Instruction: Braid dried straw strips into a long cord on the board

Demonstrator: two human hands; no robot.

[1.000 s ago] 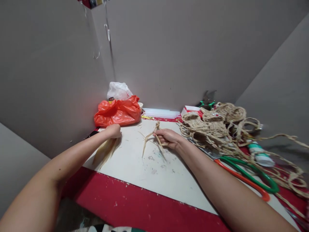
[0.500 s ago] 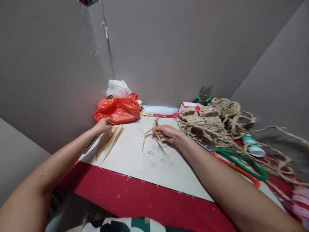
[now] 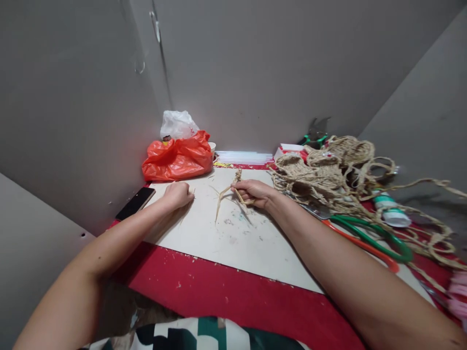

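My right hand (image 3: 255,193) is closed in a pinch on a short straw braid (image 3: 238,176), just above the white board (image 3: 255,253). The knotted part stands up past my fingertips, while thin loose strands (image 3: 219,206) hang toward the board. At the left of the board, my left hand (image 3: 177,195) is curled with its fingers closed. Pale tips of dry straw strips (image 3: 193,191) poke out by its fingertips; the rest of those strips is mostly hidden beneath my hand and forearm.
A black phone (image 3: 135,203) lies at the left edge. Behind are an orange plastic bag (image 3: 177,158), a white bag (image 3: 178,124) and translucent sticks (image 3: 244,157). Braided rope (image 3: 317,177), pliers (image 3: 316,133), a tape roll (image 3: 392,209) and green-and-orange-handled tools (image 3: 372,236) crowd the right.
My left hand has moved right, from beside the orange bag onto the straw strips, and its fingers have closed. The phone is now uncovered. My right hand keeps its hold on the braid.
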